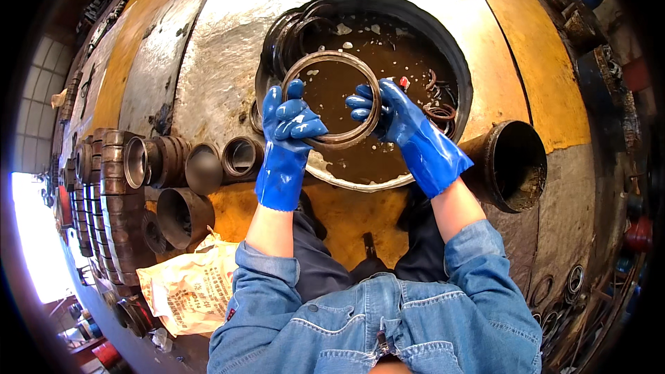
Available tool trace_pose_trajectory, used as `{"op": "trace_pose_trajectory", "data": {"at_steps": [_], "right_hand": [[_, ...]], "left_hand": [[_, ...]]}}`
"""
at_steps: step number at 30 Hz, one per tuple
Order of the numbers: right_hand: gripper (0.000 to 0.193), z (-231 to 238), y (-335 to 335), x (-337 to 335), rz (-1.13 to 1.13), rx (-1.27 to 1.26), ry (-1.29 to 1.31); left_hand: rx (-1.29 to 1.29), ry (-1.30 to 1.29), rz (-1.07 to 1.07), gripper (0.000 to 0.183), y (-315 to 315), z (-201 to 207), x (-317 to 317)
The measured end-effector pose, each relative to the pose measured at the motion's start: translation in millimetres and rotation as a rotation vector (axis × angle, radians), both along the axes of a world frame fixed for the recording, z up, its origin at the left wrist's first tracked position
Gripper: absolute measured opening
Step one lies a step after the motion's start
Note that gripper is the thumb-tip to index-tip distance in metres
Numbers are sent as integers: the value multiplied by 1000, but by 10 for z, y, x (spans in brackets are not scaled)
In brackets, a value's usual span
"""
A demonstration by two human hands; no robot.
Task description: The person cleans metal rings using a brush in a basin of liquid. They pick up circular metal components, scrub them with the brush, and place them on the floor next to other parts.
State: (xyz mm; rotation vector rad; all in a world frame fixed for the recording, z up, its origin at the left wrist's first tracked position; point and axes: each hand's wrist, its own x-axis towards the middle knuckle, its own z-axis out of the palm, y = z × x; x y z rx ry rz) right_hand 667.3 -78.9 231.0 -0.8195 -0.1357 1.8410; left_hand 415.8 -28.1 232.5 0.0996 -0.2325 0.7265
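Both my hands wear blue rubber gloves and hold up one metal ring (pixel 337 140) between them. The ring is wide, thin-walled and brownish, with a wet shine. My left hand (pixel 291 118) is closed round its left side, and my right hand (pixel 384 111) grips its right side. Below the ring stands a round black tub (pixel 454 48) of murky brown liquid, with light bits of scum floating on it. Several dark rings (pixel 280 45) lean in the tub's left side. Smaller reddish rings (pixel 441 112) lie at its right edge.
Right of the tub lies a large rusty cylinder (pixel 493 166), its open end showing. Several metal sleeves (pixel 242 157) stand on the left, beside stacked dark rings (pixel 119 201). A printed paper sack (pixel 190 284) rests near my left elbow. Worn metal plates (pixel 228 48) cover the floor.
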Motion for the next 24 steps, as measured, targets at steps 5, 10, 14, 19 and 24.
{"op": "trace_pose_trajectory", "data": {"at_steps": [5,10,14,19,24], "right_hand": [[43,117,-54,53,90,212,-318],[41,169,-62,74,42,183,-351],[40,103,-4,169,-6,209,-332],[38,73,-4,223,-20,170,-361],[36,51,-9,203,-42,151,-366]], "left_hand": [[-144,214,82,60,-39,0,-88],[-228,669,282,66,-65,158,63],[-215,865,321,71,19,146,125],[-140,805,253,77,54,12,61],[-126,709,206,83,73,-80,14]]}}
